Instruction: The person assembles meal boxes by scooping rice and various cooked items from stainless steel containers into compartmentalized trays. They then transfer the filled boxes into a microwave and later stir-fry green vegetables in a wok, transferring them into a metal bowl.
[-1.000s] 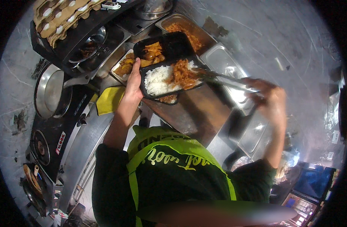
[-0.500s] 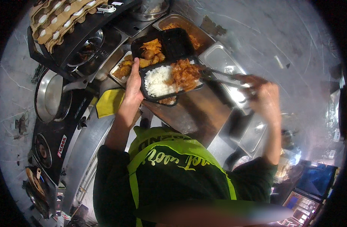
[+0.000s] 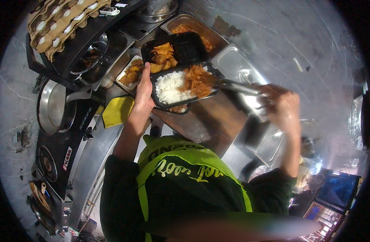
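My left hand point(image 3: 144, 89) grips the left side of a black compartment food container point(image 3: 189, 44), its thumb over the edge. White rice point(image 3: 168, 88) fills part of the near compartment, with reddish-brown sauced food point(image 3: 198, 80) beside it. Orange-brown pieces with potatoes point(image 3: 164, 60) lie in the far left compartment; the far right one shows bare black plastic. My right hand point(image 3: 282, 103), somewhat blurred, is closed around metal tongs point(image 3: 241, 86), whose tips touch the sauced food. Below the held container, part of another one with rice and brown food point(image 3: 179, 108) shows.
Steel pans, one with orange food point(image 3: 184, 28) and a lidded one point(image 3: 229, 60), stand beyond the container. A small tray of brown food point(image 3: 130, 74) is left of it. Further left are a yellow cloth point(image 3: 118, 111), a frying pan point(image 3: 52, 107) on the stove, and egg cartons point(image 3: 60, 24).
The tongs' arms have come closer together, with their tips still at the sauced food. The container has shifted very slightly right; the view has moved a little.
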`<state>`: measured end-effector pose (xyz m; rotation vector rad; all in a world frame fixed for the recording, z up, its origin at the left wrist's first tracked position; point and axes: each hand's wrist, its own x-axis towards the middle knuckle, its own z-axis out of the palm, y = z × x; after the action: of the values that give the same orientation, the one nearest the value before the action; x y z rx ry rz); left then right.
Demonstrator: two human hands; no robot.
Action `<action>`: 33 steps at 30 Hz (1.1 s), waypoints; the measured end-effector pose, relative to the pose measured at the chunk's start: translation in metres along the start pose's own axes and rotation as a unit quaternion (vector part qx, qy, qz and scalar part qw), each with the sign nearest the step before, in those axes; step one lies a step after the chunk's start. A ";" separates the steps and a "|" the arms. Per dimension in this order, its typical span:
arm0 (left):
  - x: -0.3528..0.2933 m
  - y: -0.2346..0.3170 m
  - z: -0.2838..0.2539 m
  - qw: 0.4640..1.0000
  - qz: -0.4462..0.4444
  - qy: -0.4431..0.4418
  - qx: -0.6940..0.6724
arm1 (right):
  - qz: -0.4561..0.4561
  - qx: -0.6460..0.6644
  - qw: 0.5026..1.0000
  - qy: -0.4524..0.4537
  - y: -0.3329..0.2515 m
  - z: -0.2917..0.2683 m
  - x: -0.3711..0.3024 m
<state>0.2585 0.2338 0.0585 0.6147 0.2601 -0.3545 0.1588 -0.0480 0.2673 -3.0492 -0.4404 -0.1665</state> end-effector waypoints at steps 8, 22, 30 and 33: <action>0.002 -0.001 0.002 1.000 0.005 0.018 0.008 | -0.030 -0.004 1.000 0.005 -0.018 -0.002 -0.005; 0.005 -0.001 -0.006 0.999 0.000 0.038 0.034 | -0.017 -0.063 0.998 -0.002 -0.003 -0.013 -0.014; 0.004 -0.003 -0.003 1.000 0.011 0.005 0.017 | -0.045 -0.011 0.999 -0.018 -0.018 0.004 -0.006; 0.007 -0.003 -0.007 1.000 0.006 -0.009 0.002 | -0.056 -0.006 0.998 -0.007 -0.014 0.005 -0.009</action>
<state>0.2627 0.2337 0.0487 0.6166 0.2383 -0.3480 0.1466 -0.0364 0.2622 -3.0394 -0.6144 -0.1516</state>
